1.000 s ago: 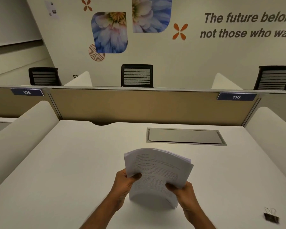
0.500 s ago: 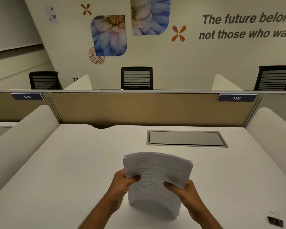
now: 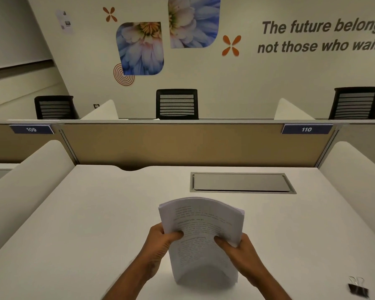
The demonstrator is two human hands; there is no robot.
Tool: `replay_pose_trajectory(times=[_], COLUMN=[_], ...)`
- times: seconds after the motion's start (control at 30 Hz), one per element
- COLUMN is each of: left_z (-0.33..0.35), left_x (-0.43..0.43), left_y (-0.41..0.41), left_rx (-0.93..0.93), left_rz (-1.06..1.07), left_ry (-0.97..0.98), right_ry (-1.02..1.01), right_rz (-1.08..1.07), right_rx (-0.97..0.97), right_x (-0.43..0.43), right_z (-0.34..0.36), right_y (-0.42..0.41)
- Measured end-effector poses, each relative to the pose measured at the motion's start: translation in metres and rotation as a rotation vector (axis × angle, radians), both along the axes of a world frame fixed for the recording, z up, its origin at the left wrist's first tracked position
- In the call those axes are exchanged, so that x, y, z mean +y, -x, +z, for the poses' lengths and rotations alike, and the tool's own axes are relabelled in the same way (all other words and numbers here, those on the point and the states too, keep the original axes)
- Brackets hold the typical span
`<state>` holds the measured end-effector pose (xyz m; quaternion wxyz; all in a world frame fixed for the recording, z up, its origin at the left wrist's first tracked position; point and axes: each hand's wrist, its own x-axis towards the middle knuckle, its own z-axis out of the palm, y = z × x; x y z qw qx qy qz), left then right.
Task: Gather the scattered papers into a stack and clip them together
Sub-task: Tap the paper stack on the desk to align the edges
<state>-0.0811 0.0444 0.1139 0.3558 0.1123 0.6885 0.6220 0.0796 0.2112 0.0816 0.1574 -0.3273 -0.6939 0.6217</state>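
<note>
The stack of papers [image 3: 200, 234] stands up on the white table [image 3: 85, 234], right between the two hands. Its bottom edge looks to rest on the table top. The sheets bend a little, like a curved wall. The left hand [image 3: 159, 241] holds the left side of the stack, with its thumb across the front page and its fingers hidden behind. The right hand [image 3: 240, 250] holds the right side the same way. Each grip is closed tight on the papers. A black binder clip [image 3: 358, 287] lies on the table off to the right, well apart from both hands. A gray metal lid [image 3: 240, 182] sits flat in the table behind the stack.
</note>
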Motion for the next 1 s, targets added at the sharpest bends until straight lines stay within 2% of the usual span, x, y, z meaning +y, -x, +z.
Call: replay_pose_trajectory(times=[0.23,0.43,0.83,1.0], left_z=[-0.021,-0.023,-0.011,0.021], left_x=[0.002,0.005,0.005,0.005], left_y=[-0.018,-0.022,-0.016,-0.009], left_rx=[-0.023,0.047,0.042,0.043], left_rz=[-0.019,0.0,-0.063,-0.137], left_ry=[0.052,0.066,0.064,-0.058], right_ry=[0.014,0.009,0.014,0.252], right_rz=[-0.024,-0.074,-0.053,0.05], right_rx=[-0.075,-0.083,-0.122,-0.032], right_x=[-0.008,-0.012,-0.012,0.004], right_z=[-0.033,-0.034,-0.022,0.004], right_y=[-0.009,-0.009,-0.011,-0.029])
